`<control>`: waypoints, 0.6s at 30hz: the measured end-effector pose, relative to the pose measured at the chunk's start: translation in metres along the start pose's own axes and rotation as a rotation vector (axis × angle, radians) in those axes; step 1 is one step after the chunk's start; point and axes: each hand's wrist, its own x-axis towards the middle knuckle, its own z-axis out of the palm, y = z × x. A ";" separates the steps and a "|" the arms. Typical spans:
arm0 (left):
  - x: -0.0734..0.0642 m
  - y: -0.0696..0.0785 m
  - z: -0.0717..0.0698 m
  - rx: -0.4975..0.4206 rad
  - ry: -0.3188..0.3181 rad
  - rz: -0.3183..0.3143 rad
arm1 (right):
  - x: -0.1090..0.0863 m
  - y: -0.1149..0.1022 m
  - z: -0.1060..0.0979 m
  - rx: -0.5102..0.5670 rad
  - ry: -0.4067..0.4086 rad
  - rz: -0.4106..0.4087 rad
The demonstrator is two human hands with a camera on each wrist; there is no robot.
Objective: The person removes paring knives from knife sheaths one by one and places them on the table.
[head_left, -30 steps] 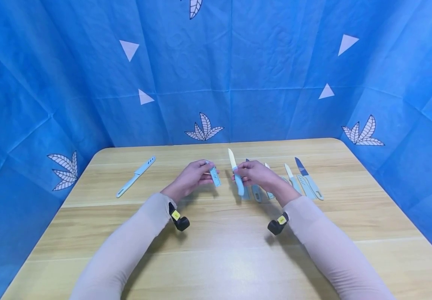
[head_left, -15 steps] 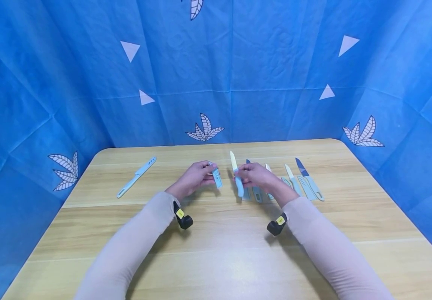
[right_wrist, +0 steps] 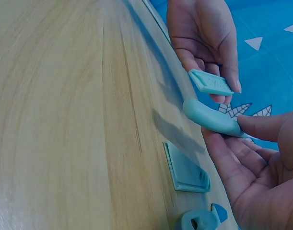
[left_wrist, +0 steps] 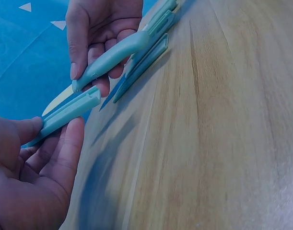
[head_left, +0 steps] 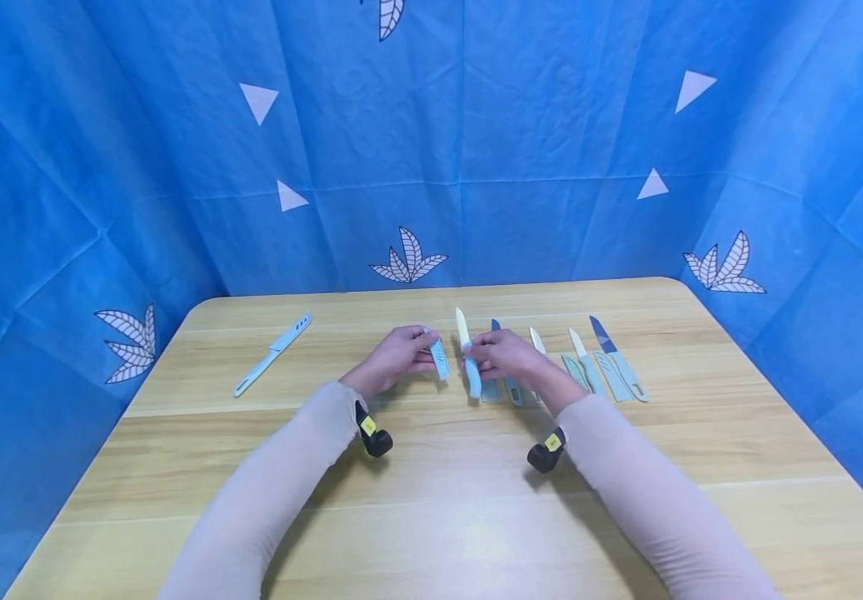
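Note:
My left hand (head_left: 400, 357) pinches a light blue slotted blade sheath (head_left: 439, 360) between thumb and fingers, above the table. Close by on the right, my right hand (head_left: 505, 353) grips a knife by its light blue handle (head_left: 473, 379), its pale blade (head_left: 462, 325) pointing away toward the curtain. Sheath and knife are held apart, side by side, in the head view. The left wrist view shows the sheath's channelled edge (left_wrist: 72, 112) in front of the blade (left_wrist: 57, 99). In the right wrist view the curved knife handle (right_wrist: 213, 116) lies across my fingers.
On the wooden table (head_left: 431, 500), a sheathed knife (head_left: 272, 354) lies far left. Right of and below my right hand lie several bare knives and loose sheaths, among them a dark-bladed knife (head_left: 617, 357) and a sheath (head_left: 613, 375). A blue curtain (head_left: 431, 125) hangs behind.
My left hand has shifted slightly right and nearer with the sheath. My right hand has brought the knife slightly nearer me, so the gap between sheath and knife is smaller.

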 end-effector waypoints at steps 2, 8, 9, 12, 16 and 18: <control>0.001 -0.001 0.000 0.017 -0.004 0.000 | 0.001 -0.001 0.002 -0.001 0.018 0.013; 0.004 -0.004 0.003 0.074 -0.018 -0.011 | 0.004 -0.002 0.007 -0.007 0.053 0.035; 0.004 -0.004 0.003 0.083 -0.019 -0.013 | 0.004 -0.002 0.007 -0.012 0.055 0.038; 0.006 -0.006 0.005 0.111 -0.014 -0.011 | 0.004 -0.004 0.010 -0.037 0.064 0.041; 0.009 -0.008 0.007 0.162 -0.015 -0.009 | 0.005 -0.004 0.012 -0.071 0.073 0.042; 0.010 -0.008 0.008 0.187 -0.022 -0.011 | 0.005 -0.004 0.013 -0.082 0.075 0.048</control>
